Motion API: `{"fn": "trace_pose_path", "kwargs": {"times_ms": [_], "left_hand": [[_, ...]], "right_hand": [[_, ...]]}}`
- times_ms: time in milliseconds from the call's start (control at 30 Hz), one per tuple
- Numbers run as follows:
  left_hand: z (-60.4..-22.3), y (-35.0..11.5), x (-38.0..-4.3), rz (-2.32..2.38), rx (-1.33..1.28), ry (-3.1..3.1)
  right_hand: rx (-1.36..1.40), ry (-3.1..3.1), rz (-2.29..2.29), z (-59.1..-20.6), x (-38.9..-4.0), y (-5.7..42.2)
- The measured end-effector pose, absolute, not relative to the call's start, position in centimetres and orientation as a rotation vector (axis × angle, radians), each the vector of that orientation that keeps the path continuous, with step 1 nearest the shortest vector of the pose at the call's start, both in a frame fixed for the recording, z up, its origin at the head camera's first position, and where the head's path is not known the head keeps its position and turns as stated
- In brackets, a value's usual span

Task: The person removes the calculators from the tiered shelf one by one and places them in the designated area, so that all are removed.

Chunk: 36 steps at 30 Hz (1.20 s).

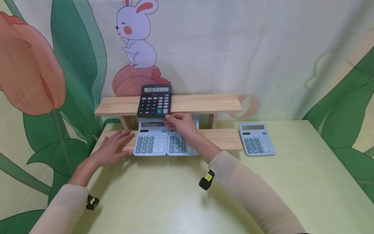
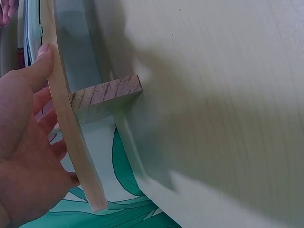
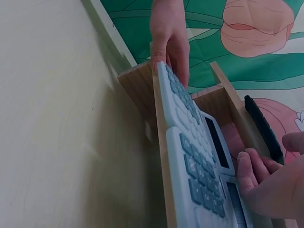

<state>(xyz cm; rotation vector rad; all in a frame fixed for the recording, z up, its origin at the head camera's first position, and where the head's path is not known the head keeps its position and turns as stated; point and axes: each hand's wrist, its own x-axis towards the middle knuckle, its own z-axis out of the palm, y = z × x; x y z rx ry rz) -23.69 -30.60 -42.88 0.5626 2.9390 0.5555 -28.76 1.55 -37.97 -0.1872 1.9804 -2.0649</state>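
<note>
A black calculator (image 1: 155, 101) leans on the upper shelf (image 1: 204, 103) of a small wooden stand, its display showing digits. My right hand (image 1: 183, 126) pinches its lower right corner between thumb and fingers; the right wrist view shows the fingertips (image 3: 251, 166) curled at the calculator's bottom edge. On the lower shelf (image 1: 220, 138), two light blue calculators, a left one (image 1: 150, 139) and a right one (image 1: 177, 144), lie side by side, the right one partly hidden by my right hand. My left hand (image 1: 112, 148) rests on that shelf's left end, fingers spread, thumb along the front edge (image 2: 71, 128).
A third light blue calculator (image 1: 257, 139) lies on the pale green table (image 1: 175, 201), right of the stand. Behind stands a curtain (image 1: 204, 48) printed with a rabbit and tulips. A wooden support block (image 2: 107, 92) holds up the lower shelf.
</note>
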Motion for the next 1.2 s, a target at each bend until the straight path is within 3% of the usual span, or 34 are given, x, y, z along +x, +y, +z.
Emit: {"fn": "trace_pose_path", "kwargs": {"times_ms": [567,1200], "left_hand": [[-43.3,-30.9,-23.0,0.565,0.587,2.964],[-43.2,-30.5,-23.6,0.574,0.607,2.961]], "right_hand": [[-0.282,1.958,-2.051,-38.2,-28.7,1.1],[-0.173,1.821,-2.215,-38.6,-29.1,0.9]]}}
